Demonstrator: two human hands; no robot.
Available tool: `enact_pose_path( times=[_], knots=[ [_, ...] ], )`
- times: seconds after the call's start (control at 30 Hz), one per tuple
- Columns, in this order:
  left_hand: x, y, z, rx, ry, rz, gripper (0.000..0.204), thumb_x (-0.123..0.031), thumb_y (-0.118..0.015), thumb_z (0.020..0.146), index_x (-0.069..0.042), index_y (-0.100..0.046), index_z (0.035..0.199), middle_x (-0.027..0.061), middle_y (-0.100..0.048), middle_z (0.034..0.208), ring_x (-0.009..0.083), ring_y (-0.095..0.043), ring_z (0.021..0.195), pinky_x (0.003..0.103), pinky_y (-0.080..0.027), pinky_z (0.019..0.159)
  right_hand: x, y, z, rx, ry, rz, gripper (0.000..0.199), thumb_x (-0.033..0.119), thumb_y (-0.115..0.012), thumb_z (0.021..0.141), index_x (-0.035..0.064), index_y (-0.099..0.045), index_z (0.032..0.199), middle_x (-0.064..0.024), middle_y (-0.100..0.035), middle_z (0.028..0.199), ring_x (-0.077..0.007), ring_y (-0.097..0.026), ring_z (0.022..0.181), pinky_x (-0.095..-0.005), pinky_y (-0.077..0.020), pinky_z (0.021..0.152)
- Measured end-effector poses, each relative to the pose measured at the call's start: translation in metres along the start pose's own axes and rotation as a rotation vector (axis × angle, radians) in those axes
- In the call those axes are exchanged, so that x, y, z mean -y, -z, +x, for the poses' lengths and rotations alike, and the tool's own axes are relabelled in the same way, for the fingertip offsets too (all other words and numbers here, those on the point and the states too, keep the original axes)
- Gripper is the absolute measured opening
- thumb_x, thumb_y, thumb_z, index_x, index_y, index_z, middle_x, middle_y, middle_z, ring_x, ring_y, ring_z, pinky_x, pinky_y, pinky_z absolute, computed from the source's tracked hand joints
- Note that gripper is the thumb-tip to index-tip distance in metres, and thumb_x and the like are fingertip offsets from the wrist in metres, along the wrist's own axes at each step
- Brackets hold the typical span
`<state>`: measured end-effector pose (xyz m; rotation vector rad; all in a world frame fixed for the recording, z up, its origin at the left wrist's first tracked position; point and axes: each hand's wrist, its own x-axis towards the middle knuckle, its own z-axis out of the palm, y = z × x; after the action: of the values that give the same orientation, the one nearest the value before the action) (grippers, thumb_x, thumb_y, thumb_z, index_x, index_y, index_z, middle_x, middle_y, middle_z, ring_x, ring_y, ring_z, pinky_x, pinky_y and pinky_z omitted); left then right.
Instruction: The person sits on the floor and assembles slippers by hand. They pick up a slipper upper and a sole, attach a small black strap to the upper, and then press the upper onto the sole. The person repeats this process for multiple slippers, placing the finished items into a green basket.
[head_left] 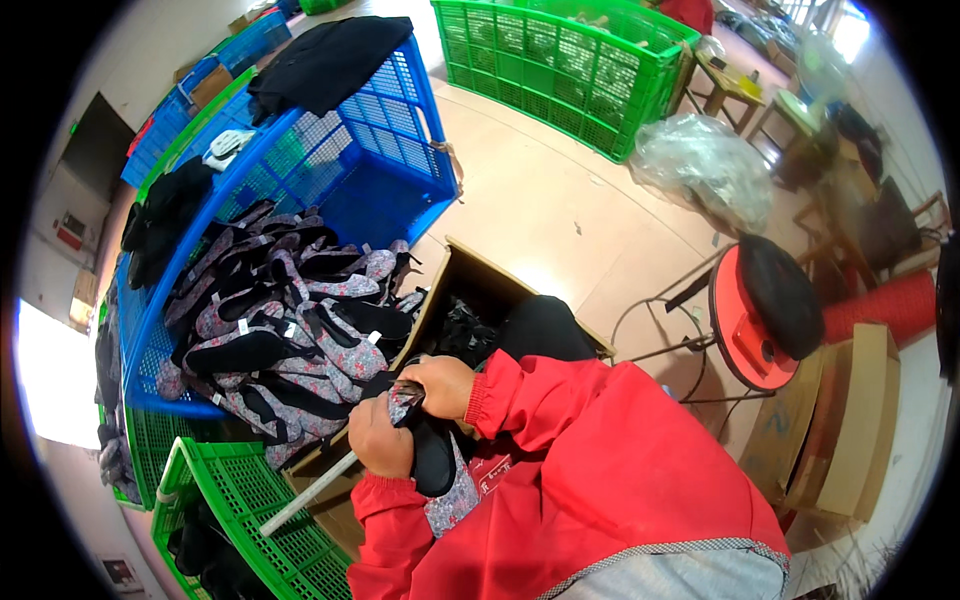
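From my remote seat I see one grey floral fabric shoe with a black lining (455, 500) before the red jacket (640, 450), the left hand (380, 440) and right hand (442, 386) both closed in a firm grip around its end. I judge this one unfinished; whether the heap of similar floral shoes (340, 362) in the blue plastic mesh crate (400, 110) is done or waiting, I can't tell. An open brown cardboard box (490, 277) stands just beyond; across the pale floor (530, 180) sits a green plastic crate (540, 75).

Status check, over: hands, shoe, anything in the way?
Left hand and right hand gripping floral shoe. Black inside showing. Open cardboard box beyond hands; nothing seen blocking grip.
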<state>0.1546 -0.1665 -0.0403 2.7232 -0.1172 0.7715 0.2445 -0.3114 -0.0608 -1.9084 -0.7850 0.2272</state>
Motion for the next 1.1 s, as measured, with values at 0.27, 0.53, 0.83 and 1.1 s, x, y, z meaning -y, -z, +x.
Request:
enact_pose_path(
  times=[0.27,0.53,0.83,1.1],
  knots=[
    [-0.025,0.034,-0.006,0.025,0.058,-0.189,0.021,0.008,-0.054,0.067,0.001,-0.062,0.085,0.0167,-0.061,0.078,0.0363,-0.060,0.073,0.041,-0.047,0.069,0.003,0.009,-0.022,0.062,0.218,0.208,0.011,0.012,-0.067,0.074,0.0054,-0.064,0.083,-0.0171,-0.062,0.076,-0.0388,-0.061,0.075,-0.0450,-0.0463,0.065],
    [-0.010,0.052,-0.030,0.332,0.752,-0.896,0.018,0.007,-0.063,0.073,0.001,-0.063,0.091,0.0036,-0.063,0.079,0.0130,-0.059,0.072,0.025,-0.046,0.066,0.008,0.018,-0.023,0.372,0.147,0.579,0.021,-0.002,-0.060,0.068,0.0013,-0.067,0.088,-0.0147,-0.067,0.079,-0.0209,-0.064,0.071,-0.0334,-0.0486,0.065],
    [-0.028,0.089,-0.023,0.489,0.932,-1.704,0.055,-0.027,-0.070,0.089,0.012,-0.053,0.124,0.0183,-0.065,0.114,0.0250,-0.066,0.101,0.034,-0.053,0.091,-0.001,-0.010,-0.041,0.529,-0.108,0.995,0.020,0.002,-0.060,0.079,0.0002,-0.063,0.099,0.0014,-0.060,0.088,-0.0084,-0.055,0.086,-0.0260,-0.0455,0.079],
    [-0.027,0.091,-0.023,0.668,1.095,-2.143,0.053,-0.010,-0.071,0.084,0.008,-0.048,0.127,0.0143,-0.062,0.118,0.0226,-0.062,0.107,0.036,-0.049,0.098,0.002,-0.012,-0.054,0.540,-0.183,1.228,0.010,0.006,-0.061,0.092,0.0014,-0.063,0.101,0.0006,-0.064,0.096,-0.0061,-0.057,0.089,-0.0239,-0.0471,0.083]
  ],
)
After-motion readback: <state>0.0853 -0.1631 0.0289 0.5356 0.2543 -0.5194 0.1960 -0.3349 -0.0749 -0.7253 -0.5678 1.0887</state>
